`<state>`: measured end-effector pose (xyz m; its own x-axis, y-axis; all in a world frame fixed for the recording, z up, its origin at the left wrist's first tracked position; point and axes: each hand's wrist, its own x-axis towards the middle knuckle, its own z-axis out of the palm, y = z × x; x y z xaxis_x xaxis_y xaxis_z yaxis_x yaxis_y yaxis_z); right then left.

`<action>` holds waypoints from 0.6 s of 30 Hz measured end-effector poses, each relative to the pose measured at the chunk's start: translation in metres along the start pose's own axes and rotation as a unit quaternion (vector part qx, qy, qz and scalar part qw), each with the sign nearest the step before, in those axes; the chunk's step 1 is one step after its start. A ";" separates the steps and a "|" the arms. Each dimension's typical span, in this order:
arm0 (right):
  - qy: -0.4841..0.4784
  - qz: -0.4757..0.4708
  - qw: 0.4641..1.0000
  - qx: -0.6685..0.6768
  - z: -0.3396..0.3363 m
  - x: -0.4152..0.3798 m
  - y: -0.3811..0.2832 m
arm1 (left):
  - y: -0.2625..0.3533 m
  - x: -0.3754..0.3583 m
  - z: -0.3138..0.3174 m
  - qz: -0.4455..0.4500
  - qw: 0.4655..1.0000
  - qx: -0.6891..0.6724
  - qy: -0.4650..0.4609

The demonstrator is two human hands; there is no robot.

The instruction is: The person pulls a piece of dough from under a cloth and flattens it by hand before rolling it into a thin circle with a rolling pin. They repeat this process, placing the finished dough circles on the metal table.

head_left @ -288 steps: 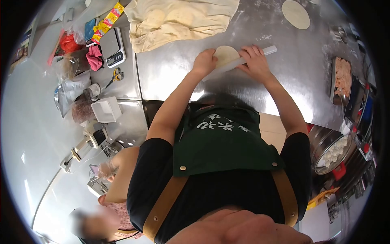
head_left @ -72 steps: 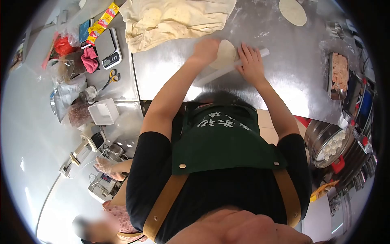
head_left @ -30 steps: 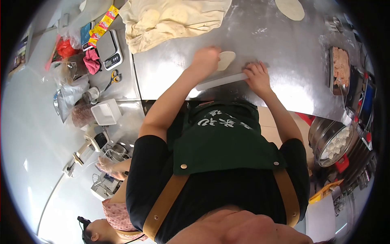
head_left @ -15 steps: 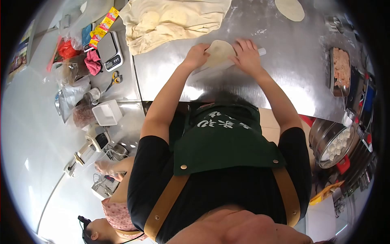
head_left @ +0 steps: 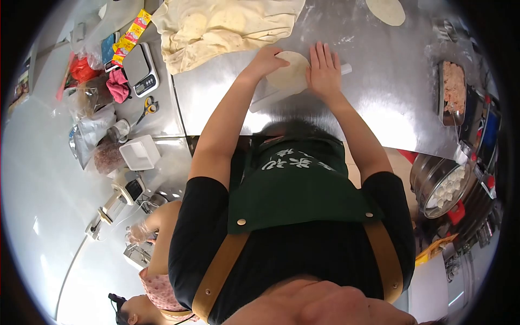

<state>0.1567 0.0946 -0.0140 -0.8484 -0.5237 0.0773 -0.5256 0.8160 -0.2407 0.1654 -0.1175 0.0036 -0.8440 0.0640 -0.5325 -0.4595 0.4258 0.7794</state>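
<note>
A thin round piece of dough [head_left: 287, 71] lies on the steel table between my hands. My left hand [head_left: 267, 62] holds its upper left edge between thumb and fingers. My right hand [head_left: 325, 71] lies palm down, fingers stretched out, over a pale rolling pin [head_left: 346, 69] whose right end sticks out beyond it. The pin slants down to the left, by the lower side of the dough. Above my left hand is a cream cloth [head_left: 216, 40] with rounded lumps under it. Another flat dough round [head_left: 386, 12] lies at the upper right.
A tray of pinkish filling [head_left: 453, 89] and a steamer with dumplings [head_left: 447, 189] are at the right. At the left are a scale [head_left: 142, 70], scissors [head_left: 147, 108] and a white container [head_left: 140, 153]. A co-worker [head_left: 157, 287] is at the lower left.
My left hand has moved slightly up and left, and the dough looks wider and rounder. My right hand's fingers are straighter and point upward. The co-worker's arm has shifted.
</note>
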 end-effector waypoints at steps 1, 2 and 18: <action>-0.017 0.005 1.000 -0.010 -0.003 -0.003 -0.001 | -0.001 0.005 -0.001 0.011 0.999 0.041 -0.020; -0.034 0.012 0.999 -0.020 -0.003 -0.005 -0.003 | -0.001 0.011 -0.003 0.022 0.995 0.084 -0.042; -0.059 -0.159 0.979 0.112 -0.033 -0.094 0.042 | 0.056 -0.069 0.028 0.109 0.954 0.270 0.079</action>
<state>0.2125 0.1860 0.0004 -0.6241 -0.7779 0.0729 -0.7232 0.5398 -0.4308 0.2058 -0.0727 0.0752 -0.9537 0.0852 -0.2885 -0.0959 0.8230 0.5599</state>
